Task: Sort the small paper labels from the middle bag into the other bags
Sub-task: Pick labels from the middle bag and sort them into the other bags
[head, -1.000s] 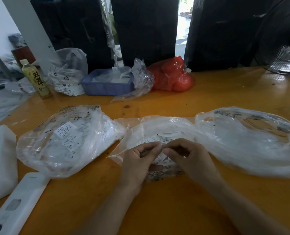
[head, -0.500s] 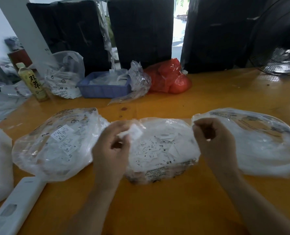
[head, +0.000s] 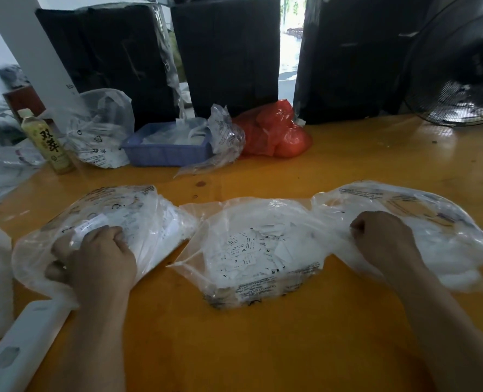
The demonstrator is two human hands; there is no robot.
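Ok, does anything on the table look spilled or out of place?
Nothing stands out. No labels lie loose on the table: they sit inside the middle bag. The left hand is in the left bag, the right hand at the right bag's mouth.

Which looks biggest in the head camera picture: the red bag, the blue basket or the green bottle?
1. Red bag and blue basket: they look about alike, so I won't rank them.
2. Green bottle: smallest.

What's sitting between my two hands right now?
In the head view, the middle bag of paper labels lies between the left hand and right hand.
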